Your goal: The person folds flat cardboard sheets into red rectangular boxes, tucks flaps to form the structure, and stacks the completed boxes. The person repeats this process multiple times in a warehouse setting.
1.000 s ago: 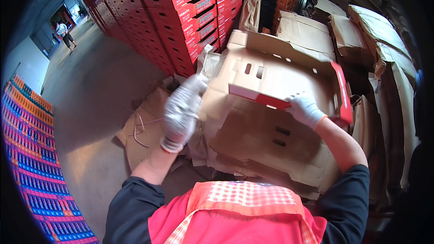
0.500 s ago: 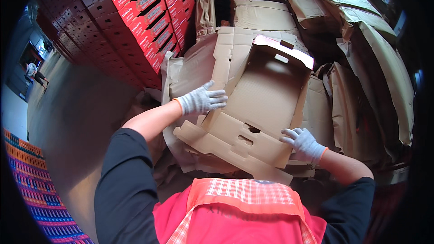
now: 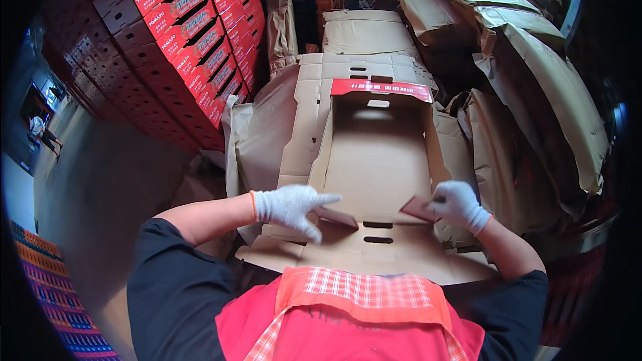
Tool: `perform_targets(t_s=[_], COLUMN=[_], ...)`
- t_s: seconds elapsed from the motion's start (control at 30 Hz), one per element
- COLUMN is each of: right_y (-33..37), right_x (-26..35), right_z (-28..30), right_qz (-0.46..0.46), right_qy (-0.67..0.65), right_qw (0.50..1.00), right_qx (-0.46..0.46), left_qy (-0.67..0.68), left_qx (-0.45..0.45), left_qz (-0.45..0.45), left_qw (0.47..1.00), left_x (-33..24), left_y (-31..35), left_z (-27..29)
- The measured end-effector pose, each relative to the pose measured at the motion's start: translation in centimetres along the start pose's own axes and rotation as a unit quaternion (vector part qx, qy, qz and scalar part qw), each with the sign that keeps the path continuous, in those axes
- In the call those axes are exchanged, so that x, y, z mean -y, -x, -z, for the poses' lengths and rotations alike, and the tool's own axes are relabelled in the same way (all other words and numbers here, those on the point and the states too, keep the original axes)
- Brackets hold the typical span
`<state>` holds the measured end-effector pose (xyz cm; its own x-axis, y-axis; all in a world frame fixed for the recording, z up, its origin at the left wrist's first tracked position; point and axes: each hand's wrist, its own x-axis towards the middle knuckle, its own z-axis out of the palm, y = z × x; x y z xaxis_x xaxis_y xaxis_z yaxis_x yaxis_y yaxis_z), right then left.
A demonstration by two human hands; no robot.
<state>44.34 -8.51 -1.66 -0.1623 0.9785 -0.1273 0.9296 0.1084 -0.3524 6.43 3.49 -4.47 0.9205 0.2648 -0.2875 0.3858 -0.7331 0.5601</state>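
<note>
A partly folded cardboard box (image 3: 381, 164) lies in front of me, plain brown inside. Its far end and two long sides stand up, and the far end has a red printed rim. The near end panel (image 3: 401, 254), with two slots, lies flat toward me. My left hand (image 3: 291, 210), in a white knit glove, has its fingers apart at the inward-folded left corner flap (image 3: 336, 217). On the other side my gloved right hand (image 3: 458, 206) has its fingers curled on the right corner flap (image 3: 419, 208), slightly blurred.
Flat cardboard blanks (image 3: 301, 127) lie under the box. Tall stacks of red cartons (image 3: 190, 27) rise at the far left. Paper-wrapped bundles (image 3: 552, 107) are piled on the right. Colourful stacked cartons (image 3: 57, 294) stand at lower left, and a person (image 3: 43, 134) is far off.
The box has turned square to me and shifted left and nearer. Its near corner flaps are now bent inward, with my hands at them. My right hand has gone from spread to curled.
</note>
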Motion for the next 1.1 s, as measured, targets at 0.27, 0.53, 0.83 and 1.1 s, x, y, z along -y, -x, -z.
perform_targets(t_s=[0.27,0.53,0.83,1.1], right_y=[3.3,-2.8,-5.0,-4.7], right_x=[0.8,-5.6,-8.1,13.3], right_z=[-1.6,-9.9,-2.6,12.9], right_qz=[0.011,-0.138,-0.124,0.044], right_qy=[-0.100,-0.229,-0.697,0.005], right_qw=[0.907,0.950,0.701,0.983], right_qx=[0.408,-0.163,-0.082,-0.177], left_qy=[0.146,0.459,0.760,0.885], left_qx=[0.164,-0.397,-0.476,-0.080], left_qz=[0.035,0.184,0.058,0.019], left_qw=[0.975,0.773,0.440,0.458], left_x=[0.6,8.0,4.0,-2.5], left_y=[4.0,-4.8,-9.1,-13.3], left_z=[-1.2,-8.8,-10.7,-14.9])
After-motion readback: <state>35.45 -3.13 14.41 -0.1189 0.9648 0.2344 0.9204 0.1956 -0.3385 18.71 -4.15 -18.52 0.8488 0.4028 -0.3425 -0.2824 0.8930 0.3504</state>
